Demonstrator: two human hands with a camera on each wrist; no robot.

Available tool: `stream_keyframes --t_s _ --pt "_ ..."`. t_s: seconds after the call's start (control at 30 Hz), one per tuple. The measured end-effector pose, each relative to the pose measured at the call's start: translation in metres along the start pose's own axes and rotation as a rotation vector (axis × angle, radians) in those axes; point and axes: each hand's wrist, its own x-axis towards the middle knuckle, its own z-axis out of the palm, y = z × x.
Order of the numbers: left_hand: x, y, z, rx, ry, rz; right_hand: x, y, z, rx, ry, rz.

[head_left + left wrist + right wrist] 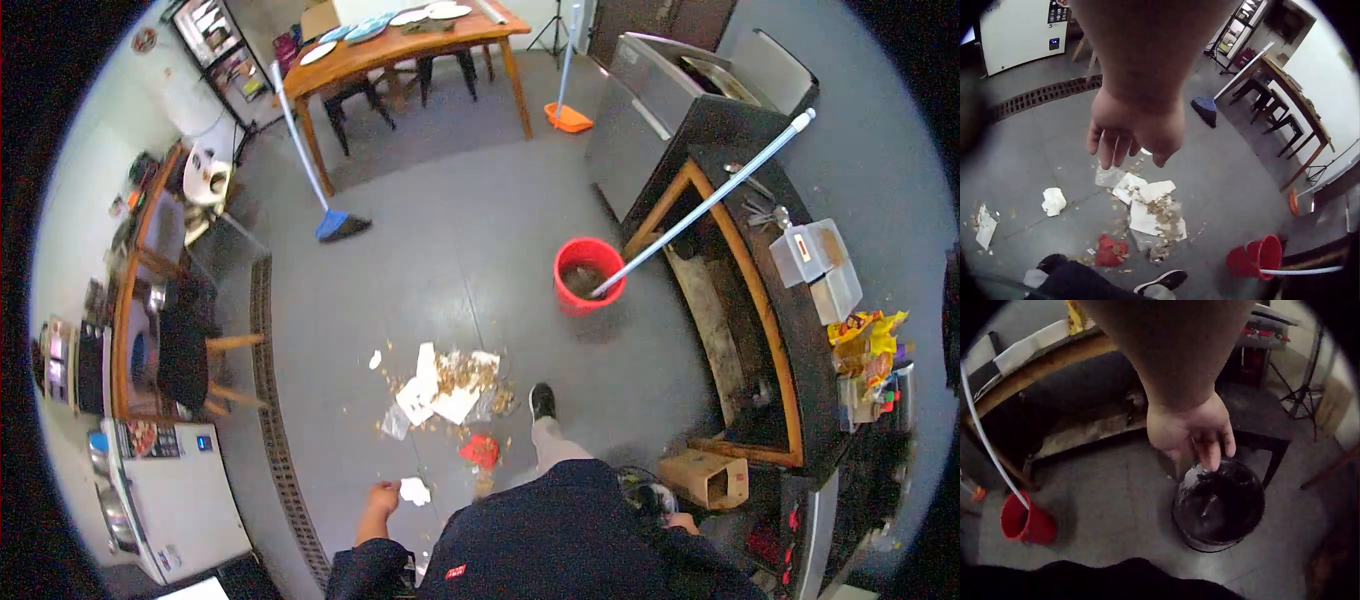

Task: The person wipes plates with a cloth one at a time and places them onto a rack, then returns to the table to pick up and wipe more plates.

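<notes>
My left hand (pixel 380 497) hangs above the floor with its fingers loosely extended; in the left wrist view the hand (pixel 1138 128) holds nothing that shows. A crumpled white piece (pixel 415 491) lies on the floor near it. White sheets (pixel 455 405) with brown scraps are spread ahead, beside a red piece (pixel 481 451). At my right side, the right hand (pixel 683 522) is by a black bin. In the right wrist view my right hand (pixel 1194 431) grips the rim of the bin (pixel 1219 506), fingers inside; a whitish patch shows beneath them.
A red bucket (pixel 589 276) with a long pole stands ahead right, near a black counter. A blue broom (pixel 340 225) leans on the wooden table (pixel 400 45); an orange dustpan (pixel 569 118) is farther back. A cardboard box (pixel 703 478) sits at right, a floor grate (pixel 262 350) at left.
</notes>
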Motion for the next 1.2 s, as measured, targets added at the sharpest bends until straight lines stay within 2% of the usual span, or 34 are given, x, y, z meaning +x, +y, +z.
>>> stream_keyframes --t_s 0.07,0.13,0.17,0.23,0.27,0.3,0.37,0.4,0.47,0.57,0.6,0.63,0.67,0.7,0.73,0.77,0.8,0.87,0.93,1.0,1.03,1.07,1.1,1.13,1.2 --pt "0.011 0.064 -0.026 -0.056 -0.073 -0.004 0.017 -0.017 -0.021 0.189 -0.094 -0.025" --pt "0.039 0.111 -0.039 -0.457 -0.123 -0.117 0.030 -0.059 -0.044 0.423 -0.198 -0.115" --pt "0.056 0.128 -0.048 -0.340 -0.057 -0.043 0.040 -0.084 -0.057 0.439 -0.171 -0.140" --pt "0.079 0.163 -0.066 -0.291 0.122 0.002 -0.015 -0.185 -0.074 0.092 0.103 -0.112" --pt "0.086 0.177 -0.074 -0.268 0.217 0.018 0.002 -0.208 -0.084 0.235 0.165 -0.143" --pt "0.088 0.190 -0.082 -0.343 0.155 -0.025 0.013 -0.240 -0.091 0.380 0.224 -0.186" --pt "0.084 0.226 -0.110 -0.500 0.046 -0.091 -0.027 -0.319 -0.098 0.398 0.248 -0.295" --pt "0.055 0.267 -0.143 -0.415 0.020 -0.187 -0.044 -0.352 -0.097 0.408 0.259 -0.348" --pt "0.138 0.195 -0.092 -0.327 0.090 -0.054 -0.035 -0.407 -0.096 0.270 0.264 -0.488" --pt "0.158 0.203 -0.110 0.155 -0.093 -0.005 -0.025 -0.469 -0.098 0.195 0.217 -0.626" --pt "0.170 0.196 -0.106 -0.109 -0.123 -0.177 -0.019 -0.488 -0.098 0.193 0.190 -0.668" --pt "0.177 0.194 -0.119 0.341 -0.140 0.188 0.013 -0.500 -0.105 -0.237 0.323 -0.762" --pt "0.241 0.144 -0.068 0.272 -0.144 -0.050 0.058 -0.502 -0.114 -0.548 0.331 -0.746" --pt "0.229 0.158 -0.104 0.232 -0.116 0.082 0.104 -0.503 -0.123 -0.853 0.341 -0.749" --pt "0.220 0.189 -0.146 0.012 -0.312 -0.208 0.139 -0.510 -0.134 -1.173 0.127 -0.599" --pt "0.281 0.126 -0.092 0.305 -0.099 0.229 0.127 -0.530 -0.133 -1.215 0.039 -0.528" --pt "0.300 0.135 -0.107 0.241 -0.095 0.045 0.107 -0.557 -0.126 -1.028 0.031 -0.467" --pt "0.366 0.155 -0.148 0.239 -0.115 -0.050 0.058 -0.628 -0.106 -0.606 0.033 -0.394" --pt "0.428 0.176 -0.186 0.229 -0.153 -0.147 0.011 -0.706 -0.089 -0.438 0.041 -0.423" --pt "0.481 0.199 -0.240 0.227 -0.200 -0.246 -0.005 -0.767 -0.089 -0.359 0.042 -0.471" --pt "0.500 0.218 -0.270 0.072 -0.050 -0.268 -0.010 -0.795 -0.092 -0.319 0.049 -0.500" --pt "0.494 0.267 -0.326 -0.071 0.097 -0.293 -0.013 -0.822 -0.096 -0.273 0.052 -0.536" --pt "0.489 0.310 -0.379 -0.128 0.088 -0.192 -0.012 -0.846 -0.098 -0.218 0.047 -0.577" --pt "0.537 0.304 -0.374 -0.171 0.197 -0.034 -0.014 -0.870 -0.099 -0.123 0.015 -0.633" --pt "0.464 0.425 -0.498 -0.346 0.077 -0.111 -0.008 -0.913 -0.094 0.032 -0.041 -0.714"
